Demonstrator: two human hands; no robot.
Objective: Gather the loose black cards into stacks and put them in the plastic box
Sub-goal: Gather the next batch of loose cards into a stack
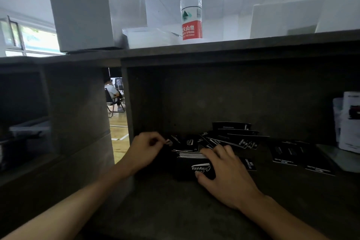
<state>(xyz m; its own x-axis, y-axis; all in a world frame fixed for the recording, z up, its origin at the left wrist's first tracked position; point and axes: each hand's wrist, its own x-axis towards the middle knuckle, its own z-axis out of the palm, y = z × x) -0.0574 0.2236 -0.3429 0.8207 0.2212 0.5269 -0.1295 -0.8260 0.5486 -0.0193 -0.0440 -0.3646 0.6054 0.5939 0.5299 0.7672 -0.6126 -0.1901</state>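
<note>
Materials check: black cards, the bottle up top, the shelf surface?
Black cards: likely coated card stock, matte black with white print; white edges show in the stack under the right hand.
Bottle: clear plastic, glossy, with a red cap and a red label.
Shelf surface: dull grey, mottled; laminate or concrete-look board, cannot tell which.

My right hand (226, 173) covers the near right part of the card stack (194, 165), and my left hand (145, 150) has its fingertips curled under, so I cannot tell what they pinch. The print on the loose black cards (233, 138) is too small and dim to read. The white packet (349, 121) is cut off by the right edge, and the clear container (150, 36) on the upper shelf is blurred.
</note>
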